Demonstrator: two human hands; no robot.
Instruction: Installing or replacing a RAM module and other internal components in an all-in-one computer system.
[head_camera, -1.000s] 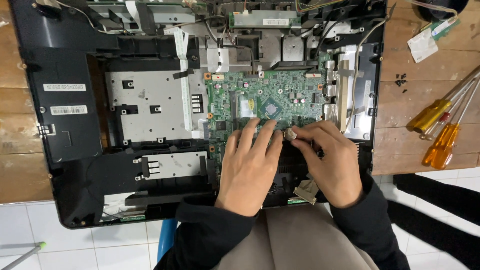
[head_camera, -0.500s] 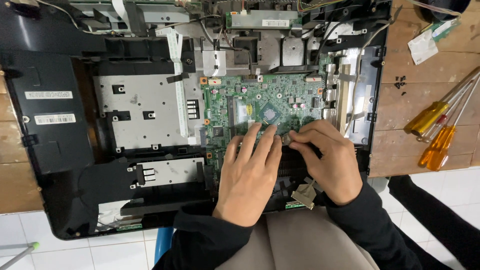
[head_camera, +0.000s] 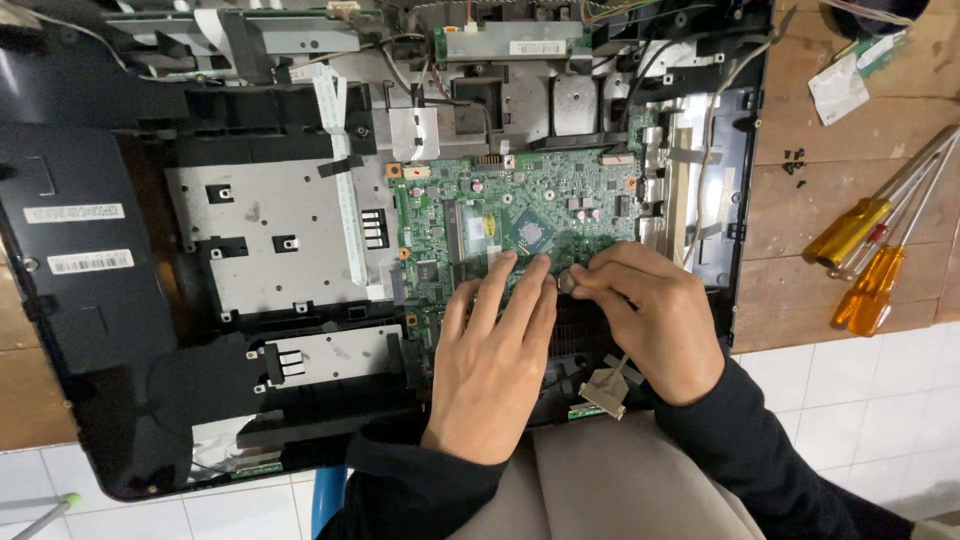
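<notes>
Head view, left to right: a grey metal plate (head_camera: 290, 235) sits in the opened black case (head_camera: 80, 330), then the green board (head_camera: 515, 215). On its near edge the left hand (head_camera: 490, 370) lies flat, fingers spread, while the right hand (head_camera: 650, 320) pinches a small round part (head_camera: 566, 283) (a coin cell, perhaps). Easing it free seems to need care, since a grey connector (head_camera: 605, 392) crowds the wrist. Screwdrivers (head_camera: 870, 260) wait on the worktop (head_camera: 800, 200).

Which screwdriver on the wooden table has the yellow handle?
The yellow-handled screwdriver is the upper one, farther from the white tiles. The two orange-handled screwdrivers lie just below it, and their handles are see-through orange rather than solid yellow.
</notes>
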